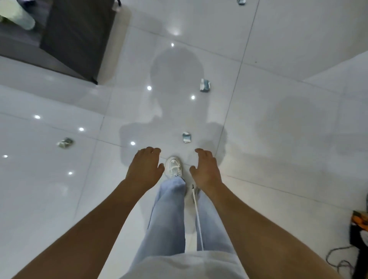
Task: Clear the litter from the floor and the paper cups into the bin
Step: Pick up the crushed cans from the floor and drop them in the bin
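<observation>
Small crumpled blue-and-white litter pieces lie on the glossy white tile floor. One litter piece (pixel 187 137) sits just ahead of my foot, another (pixel 205 85) lies farther ahead, a greenish one (pixel 65 142) is off to the left, and one (pixel 241 2) is at the top edge. My left hand (pixel 144 169) and my right hand (pixel 206 170) hang out in front of me with loosely curled fingers, holding nothing, both well above the floor. No bin or paper cups are in view.
A dark cabinet or sofa side (pixel 79 37) stands at the upper left, with another person's leg (pixel 19 17) beyond it. Cables and a dark orange-marked object (pixel 358 229) lie at the right edge. My white shoe (pixel 174 166) steps forward.
</observation>
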